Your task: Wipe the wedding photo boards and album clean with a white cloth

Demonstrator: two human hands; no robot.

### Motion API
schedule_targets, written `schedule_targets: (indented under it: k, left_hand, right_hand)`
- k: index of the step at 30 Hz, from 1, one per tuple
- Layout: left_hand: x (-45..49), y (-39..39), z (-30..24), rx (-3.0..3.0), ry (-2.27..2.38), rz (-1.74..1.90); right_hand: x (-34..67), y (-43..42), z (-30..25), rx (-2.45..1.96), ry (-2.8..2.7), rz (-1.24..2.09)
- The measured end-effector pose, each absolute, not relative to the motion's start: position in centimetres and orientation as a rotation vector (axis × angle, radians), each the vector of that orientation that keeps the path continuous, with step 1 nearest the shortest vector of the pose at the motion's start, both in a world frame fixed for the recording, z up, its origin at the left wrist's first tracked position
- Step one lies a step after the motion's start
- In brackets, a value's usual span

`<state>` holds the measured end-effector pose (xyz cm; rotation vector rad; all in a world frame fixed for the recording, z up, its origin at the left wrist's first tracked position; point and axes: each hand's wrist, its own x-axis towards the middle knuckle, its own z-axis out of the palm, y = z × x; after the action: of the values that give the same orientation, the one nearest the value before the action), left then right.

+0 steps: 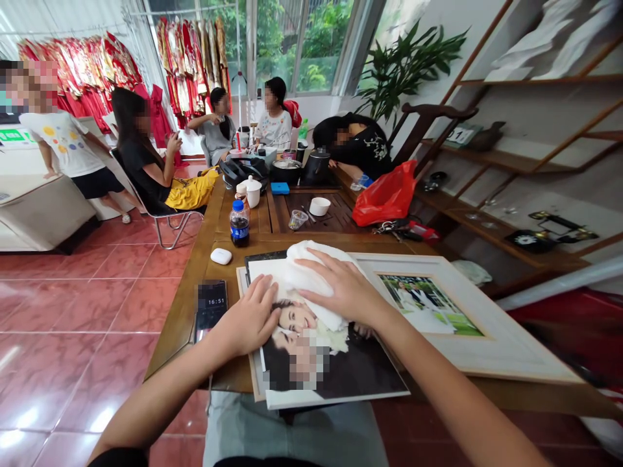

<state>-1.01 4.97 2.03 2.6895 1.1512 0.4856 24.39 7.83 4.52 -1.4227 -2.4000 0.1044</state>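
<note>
A photo print (357,370) showing two people lies in front of me at the table's near edge, on top of a pale frame or board. My left hand (249,319) rests on the print's left side, fingers stretched out and holding nothing. On the print's upper part, my right hand (343,288) presses down on a bunched white cloth (304,256), its fingers spread over it. A larger framed photo (433,305) of people on grass lies to the right, partly behind my right forearm.
Left of the print are a phone (212,305), a white earbud case (221,256) and a cola bottle (239,224). Farther back are a small white bowl (319,206), a red plastic bag (387,194) and a black kettle (316,167). Several people sit around the far end; wooden shelves (496,159) stand right.
</note>
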Motion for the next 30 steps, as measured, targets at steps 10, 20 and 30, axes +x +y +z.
schedule_targets:
  k: [10,20,30]
  left_hand:
    - [-0.8,4.9,2.5,2.702,1.119,0.491]
    - [-0.9,4.9,2.5,2.687,1.174,0.416]
    - [-0.9,4.8,2.4,2.739,1.176,0.39]
  right_hand:
    - [24.0,7.3,4.7,-1.154,-2.554,0.126]
    - [24.3,9.2,4.1,-1.407,-2.395,0.075]
    - [24.7,5.4,4.0,-1.213,-2.484,0.02]
